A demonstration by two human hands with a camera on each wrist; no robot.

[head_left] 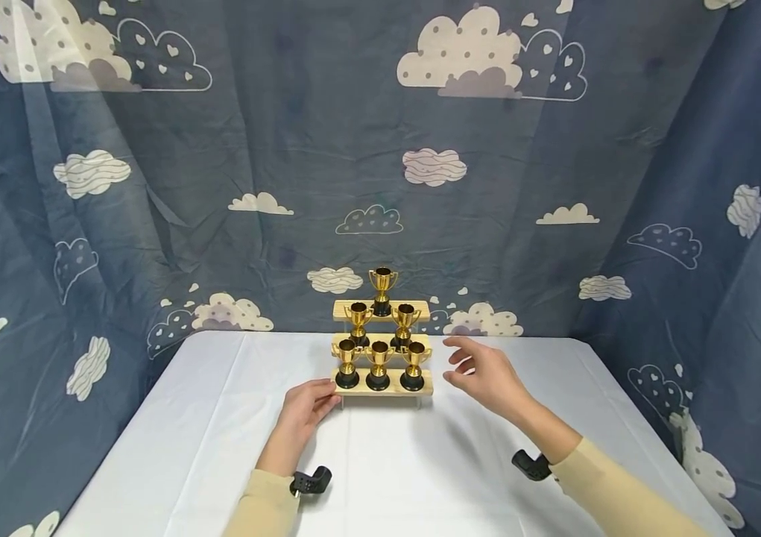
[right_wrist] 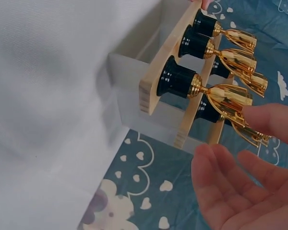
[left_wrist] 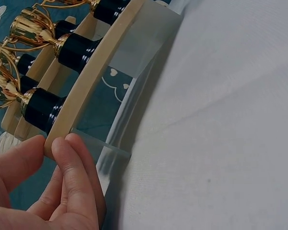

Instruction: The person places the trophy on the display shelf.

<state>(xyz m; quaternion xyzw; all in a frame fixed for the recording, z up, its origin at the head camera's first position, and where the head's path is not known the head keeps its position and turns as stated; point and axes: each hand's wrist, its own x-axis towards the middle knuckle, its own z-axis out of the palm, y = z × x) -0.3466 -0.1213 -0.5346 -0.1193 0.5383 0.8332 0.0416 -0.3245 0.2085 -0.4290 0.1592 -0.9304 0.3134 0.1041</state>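
A three-tier wooden display stand [head_left: 383, 394] with clear supports stands at the far middle of the table. Small gold trophies with black bases fill it: one trophy [head_left: 382, 287] on the top board, two on the middle, three along the bottom board [left_wrist: 93, 72]. At the bottom board's left end, my left hand [head_left: 304, 410] pinches the corner between thumb [left_wrist: 19, 163] and fingers. My right hand [head_left: 487, 373] hovers just right of the stand, holding nothing, its fingers loosely bent and spread from the thumb. A bottom-row trophy [right_wrist: 182, 81] is nearest to it.
White cloth covers the table [head_left: 219, 447]. Behind and beside it hangs a dark blue curtain [head_left: 326, 149] printed with clouds. Black wrist cameras [head_left: 311, 481] sit on both wrists.
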